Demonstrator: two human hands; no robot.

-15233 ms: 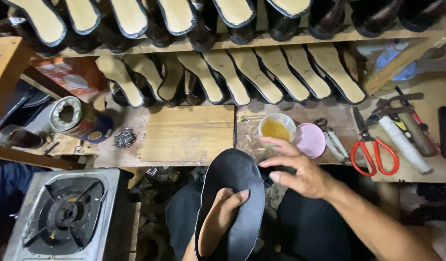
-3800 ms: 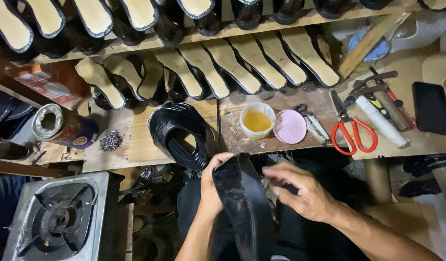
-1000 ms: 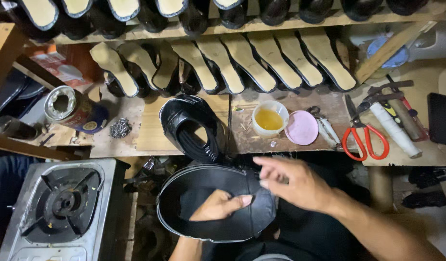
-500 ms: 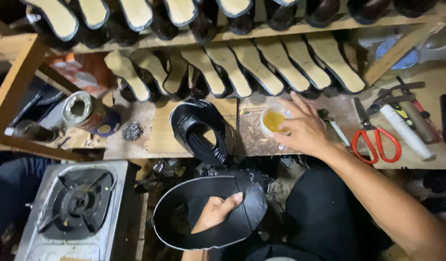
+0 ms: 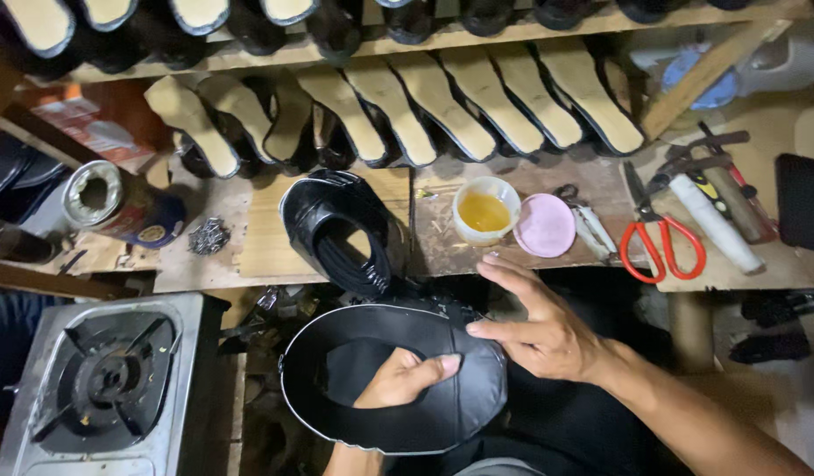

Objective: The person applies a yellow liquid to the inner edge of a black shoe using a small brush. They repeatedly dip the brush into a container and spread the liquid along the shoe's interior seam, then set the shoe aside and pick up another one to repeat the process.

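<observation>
**Black leather upper held in my lap, both hands on it**

Steel shows at the far left, where a single-burner gas stove (image 5: pixel 98 388) sits low beside my knee. Above it, on the wooden surface (image 5: pixel 275 247), a tin can (image 5: pixel 116 204) lies tipped on its side, with a small heap of tacks (image 5: pixel 209 236) just beside it.

My left hand (image 5: pixel 405 379) comes up from below, inside the opening of the black leather upper (image 5: pixel 398 375); the fingers curl and the thumb presses flat on the leather, so the hand is holding the piece from within. The upper lies across my lap, below the edge of the surface, its oval rim pale along the left side, its skin dull and smooth.

Directly above it a second black upper (image 5: pixel 336 231) rests on the surface.

My right hand (image 5: pixel 535 322) is wide, fingers spread, fingertips touching the upper's right end where the leather bunches.

Further right on the surface stand a cup of yellow glue (image 5: pixel 485 210), a pink lid (image 5: pixel 545 226) and red-handled scissors (image 5: pixel 661 238). Rows of pale soles (image 5: pixel 477 106) line the shelf behind.
</observation>
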